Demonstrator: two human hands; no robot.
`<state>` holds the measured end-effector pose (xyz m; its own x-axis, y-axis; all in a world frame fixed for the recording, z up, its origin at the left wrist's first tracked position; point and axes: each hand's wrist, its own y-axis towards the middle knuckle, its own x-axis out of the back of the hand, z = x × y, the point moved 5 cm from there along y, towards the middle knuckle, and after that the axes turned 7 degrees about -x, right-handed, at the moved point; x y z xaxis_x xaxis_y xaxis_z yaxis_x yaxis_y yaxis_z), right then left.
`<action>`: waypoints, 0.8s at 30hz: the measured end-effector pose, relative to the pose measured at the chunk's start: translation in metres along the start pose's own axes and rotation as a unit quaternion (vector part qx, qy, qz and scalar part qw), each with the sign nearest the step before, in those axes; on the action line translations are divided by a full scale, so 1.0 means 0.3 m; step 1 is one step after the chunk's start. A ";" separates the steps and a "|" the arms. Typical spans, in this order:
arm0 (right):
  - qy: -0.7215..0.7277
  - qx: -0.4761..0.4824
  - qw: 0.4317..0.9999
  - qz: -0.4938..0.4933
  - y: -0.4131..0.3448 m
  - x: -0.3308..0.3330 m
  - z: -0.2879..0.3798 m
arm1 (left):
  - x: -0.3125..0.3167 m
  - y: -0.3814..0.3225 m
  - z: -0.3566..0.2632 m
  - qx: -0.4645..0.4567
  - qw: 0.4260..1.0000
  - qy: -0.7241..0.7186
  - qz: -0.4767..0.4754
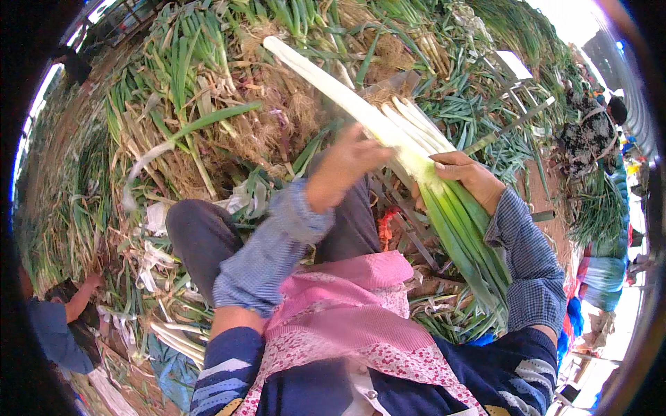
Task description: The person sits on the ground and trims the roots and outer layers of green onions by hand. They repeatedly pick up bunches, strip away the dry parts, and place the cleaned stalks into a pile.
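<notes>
A bunch of large green onions (458,218) slants across in front of me, white stalks up and green leaves down towards my right forearm. My right hand (468,177) grips it where white turns to green, thumb on top. One long white stalk (322,86) reaches well past the others to the upper left. Blurred by motion, my left hand (354,166) is beside this stalk, fingers towards the bunch; whether it holds anything cannot be told. Off to the left, a green leaf (218,119) has a blurred pale end.
Unpeeled onions with roots (281,104) are heaped ahead and left. A metal frame (512,78) stands among cut leaves at upper right. Peeled white stalks (179,340) lie by a blue sheet (169,372) at lower left. Another person's arm (78,307) shows at far left.
</notes>
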<state>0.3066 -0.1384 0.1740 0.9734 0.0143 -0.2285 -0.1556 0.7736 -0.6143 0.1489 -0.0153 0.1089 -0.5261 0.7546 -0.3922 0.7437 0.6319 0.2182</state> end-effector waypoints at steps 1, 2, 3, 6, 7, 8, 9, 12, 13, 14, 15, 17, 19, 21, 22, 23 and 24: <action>0.006 -0.008 1.000 0.001 0.011 -0.016 0.002 | -0.066 0.013 0.004 -0.014 0.999 -0.040 -0.008; 0.011 -0.015 1.000 0.001 0.018 -0.028 0.003 | -0.088 0.007 -0.009 -0.031 0.996 -0.085 -0.016; 0.020 -0.017 1.000 0.002 0.024 -0.038 0.002 | -0.111 0.000 -0.022 -0.050 0.992 -0.117 -0.012; 0.025 -0.006 1.000 -0.012 0.028 -0.047 -0.002 | -0.115 -0.025 -0.060 -0.052 0.982 -0.183 0.008; 0.052 -0.003 0.999 -0.002 0.027 -0.052 -0.006 | -0.107 -0.031 -0.069 -0.055 0.980 -0.193 0.009; 0.054 0.006 0.999 0.002 0.029 -0.053 -0.006 | -0.105 -0.037 -0.070 -0.050 0.979 -0.199 0.016; 0.060 0.013 0.998 0.024 0.030 -0.061 -0.007 | -0.099 -0.042 -0.070 -0.051 0.975 -0.214 0.010; 0.063 0.026 0.997 0.021 0.045 -0.062 -0.012 | -0.099 -0.046 -0.050 -0.046 0.970 -0.240 -0.001; 0.065 0.026 0.997 0.032 0.051 -0.067 -0.014 | -0.100 -0.046 -0.041 -0.052 0.969 -0.241 -0.014; 0.059 0.027 0.998 0.010 0.055 -0.062 -0.018 | -0.098 -0.046 -0.035 -0.058 0.968 -0.243 -0.025; 0.056 0.026 0.998 0.011 0.060 -0.064 -0.021 | -0.096 -0.046 -0.031 -0.070 0.970 -0.230 -0.035; 0.059 0.023 0.998 0.011 0.062 -0.066 -0.030 | -0.092 -0.049 -0.026 -0.084 0.975 -0.200 -0.050; 0.076 0.022 0.997 0.017 0.061 -0.068 -0.036 | -0.088 -0.056 -0.030 -0.111 0.977 -0.175 -0.057; 0.071 0.001 0.997 -0.031 0.062 -0.055 -0.045 | -0.086 -0.063 -0.032 -0.124 0.979 -0.144 -0.069; 0.079 -0.005 0.997 -0.022 0.062 -0.061 -0.049 | -0.086 -0.066 -0.031 -0.129 0.980 -0.129 -0.080; 0.068 -0.012 0.997 -0.018 0.068 -0.065 -0.048 | -0.085 -0.068 -0.030 -0.135 0.980 -0.113 -0.091; 0.065 -0.017 0.998 0.015 0.072 -0.081 -0.046 | -0.081 -0.071 -0.024 -0.129 0.983 -0.057 -0.116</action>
<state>0.2773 -0.1308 0.1560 0.9385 -0.0478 -0.3420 -0.1913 0.7527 -0.6300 0.1430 -0.0457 0.1202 -0.6090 0.5686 -0.5530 0.4717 0.8202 0.3238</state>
